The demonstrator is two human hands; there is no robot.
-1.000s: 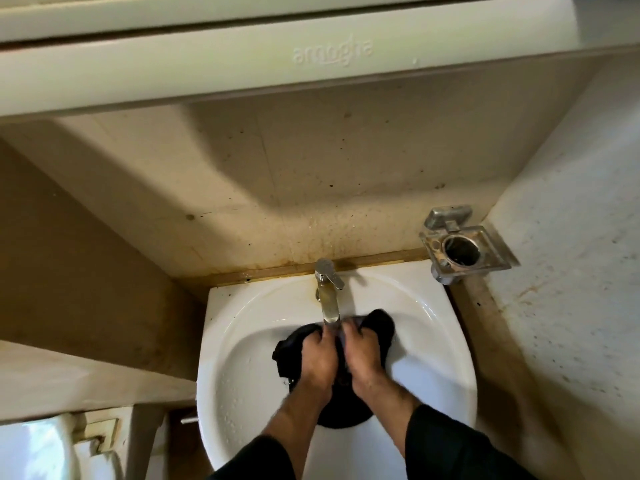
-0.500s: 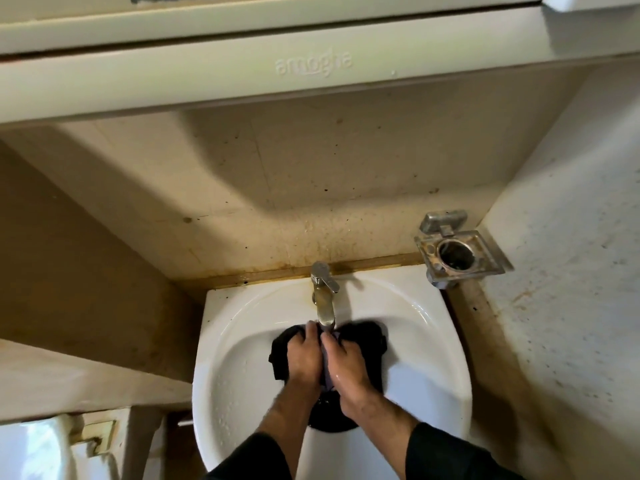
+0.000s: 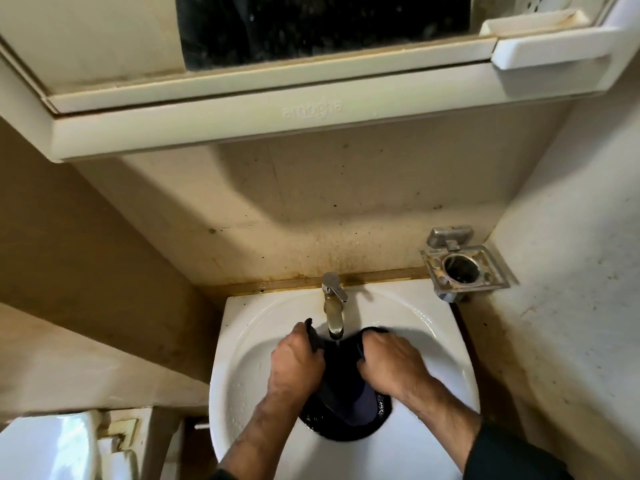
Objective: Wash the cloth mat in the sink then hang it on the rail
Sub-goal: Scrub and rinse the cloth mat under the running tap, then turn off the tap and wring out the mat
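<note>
Lying in the white ceramic sink [image 3: 242, 358] under the steel tap [image 3: 334, 306], the soaked dark cloth mat [image 3: 341, 386] is gripped by left hand [image 3: 294, 362] and right hand [image 3: 388, 365]; probably limp, heavy, dripping; best gathered at its edges.

The dark cloth mat [image 3: 341, 393] is lying bunched and wet in the white sink [image 3: 242, 358], sitting just under the tap.

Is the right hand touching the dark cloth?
Touching. The head view shows the right hand with its fingers curled over the cloth edge, under the tap.
</note>
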